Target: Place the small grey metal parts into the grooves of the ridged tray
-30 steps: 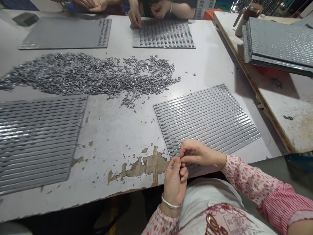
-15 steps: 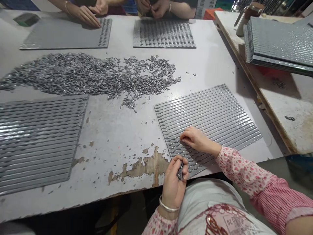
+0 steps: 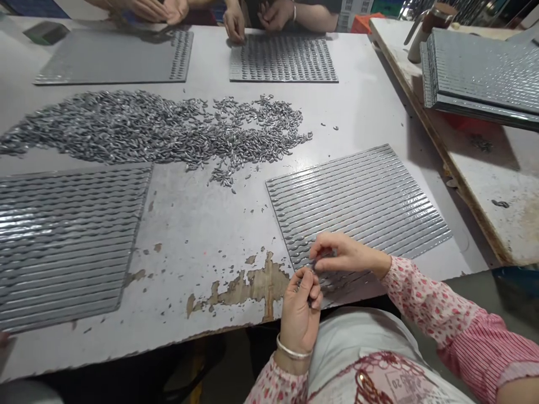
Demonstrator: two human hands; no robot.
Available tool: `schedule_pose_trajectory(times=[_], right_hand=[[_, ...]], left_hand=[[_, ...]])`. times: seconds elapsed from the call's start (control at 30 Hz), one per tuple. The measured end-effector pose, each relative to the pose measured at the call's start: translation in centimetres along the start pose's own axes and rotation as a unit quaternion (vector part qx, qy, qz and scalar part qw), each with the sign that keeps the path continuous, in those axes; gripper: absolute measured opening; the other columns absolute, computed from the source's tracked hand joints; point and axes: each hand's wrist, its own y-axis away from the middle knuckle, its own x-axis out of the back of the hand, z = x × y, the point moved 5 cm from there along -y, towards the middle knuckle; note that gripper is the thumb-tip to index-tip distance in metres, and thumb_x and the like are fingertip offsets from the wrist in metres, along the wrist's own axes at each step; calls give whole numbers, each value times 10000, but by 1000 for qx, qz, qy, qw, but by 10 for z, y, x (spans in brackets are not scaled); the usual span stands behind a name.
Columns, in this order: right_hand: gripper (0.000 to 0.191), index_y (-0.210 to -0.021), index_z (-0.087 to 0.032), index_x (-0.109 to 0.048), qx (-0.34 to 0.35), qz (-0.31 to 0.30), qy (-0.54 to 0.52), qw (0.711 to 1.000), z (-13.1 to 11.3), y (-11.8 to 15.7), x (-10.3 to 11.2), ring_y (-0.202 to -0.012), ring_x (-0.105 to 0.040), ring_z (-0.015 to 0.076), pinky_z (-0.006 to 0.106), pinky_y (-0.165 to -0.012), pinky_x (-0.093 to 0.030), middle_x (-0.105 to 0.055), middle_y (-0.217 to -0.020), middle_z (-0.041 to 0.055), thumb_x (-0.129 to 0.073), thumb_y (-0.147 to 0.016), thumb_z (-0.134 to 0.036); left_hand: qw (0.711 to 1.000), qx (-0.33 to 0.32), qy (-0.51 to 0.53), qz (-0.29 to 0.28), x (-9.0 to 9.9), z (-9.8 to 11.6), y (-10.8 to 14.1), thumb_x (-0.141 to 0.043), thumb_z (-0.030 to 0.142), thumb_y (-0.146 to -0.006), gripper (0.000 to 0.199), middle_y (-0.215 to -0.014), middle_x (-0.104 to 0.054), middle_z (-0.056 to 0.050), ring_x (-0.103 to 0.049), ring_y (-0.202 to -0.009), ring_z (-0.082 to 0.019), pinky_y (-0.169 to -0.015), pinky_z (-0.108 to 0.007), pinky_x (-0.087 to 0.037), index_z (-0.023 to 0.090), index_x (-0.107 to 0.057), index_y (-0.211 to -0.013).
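My left hand is closed around a few small grey spindle-shaped pieces, mostly hidden by the curled fingers. It is held at the near left corner of a grey ridged panel. My right hand hovers over that panel's near part, thumb and forefinger apart, their tips close to my left fingertips. I make out no piece between them. Bulges show along the panel's left edge, while the ridges farther right look straight. A long heap of the same grey pieces lies beyond, across the table.
Another ridged panel lies at left. Across the table, co-workers' hands are near two more panels. A side bench on the right carries stacked panels and a mug.
My right hand has drawn back from the panel toward my left fingertips, and its fingers have parted. My left fingers have closed further over the pieces. Co-workers' hands have shifted.
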Motion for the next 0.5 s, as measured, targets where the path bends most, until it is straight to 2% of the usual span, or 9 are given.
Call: schedule_pose_trajectory(times=[0.1,0.2,0.27,0.37,0.5], right_hand=[[164,-904,-163,-602,14,-22,-39,999,-11,5,-6,-756,-544,118,227,-674,-440,-607,-831,22,-599,-847,-318],[132,-836,-168,-600,17,12,-23,1000,-9,4,-7,-733,-534,115,232,-678,-422,-600,-767,7,-579,-865,-295],[132,-817,-170,-595,-5,59,-9,998,0,0,-4,-734,-529,119,241,-688,-415,-597,-761,4,-566,-873,-285],[129,-799,-171,-600,-55,149,82,984,17,-7,6,-773,-508,145,280,-738,-391,-598,-769,16,-566,-871,-273],[139,-780,-178,-622,-95,166,238,952,30,-16,11,-813,-473,174,319,-779,-337,-603,-792,33,-571,-865,-276]], left_hand=[[1000,9,10,8,-2,-2,-1,-813,284,-581,337,-610,-468,54,-346,-448,-3,-368,-104,-253,147,-552,-745],[1000,14,8,-3,-5,-2,0,-781,336,-626,315,-626,-475,45,-349,-457,-3,-372,-107,-270,136,-573,-753],[1000,13,-3,-2,-5,0,1,-729,345,-693,291,-721,-540,4,-412,-514,-20,-410,-120,-333,133,-615,-857],[1000,15,-17,4,-4,3,4,-683,298,-745,308,-836,-585,-39,-479,-600,-50,-477,-145,-403,147,-618,-1005],[1000,18,-8,-8,0,4,4,-691,280,-735,211,-740,-553,0,-437,-533,-39,-442,-139,-369,165,-605,-890]])
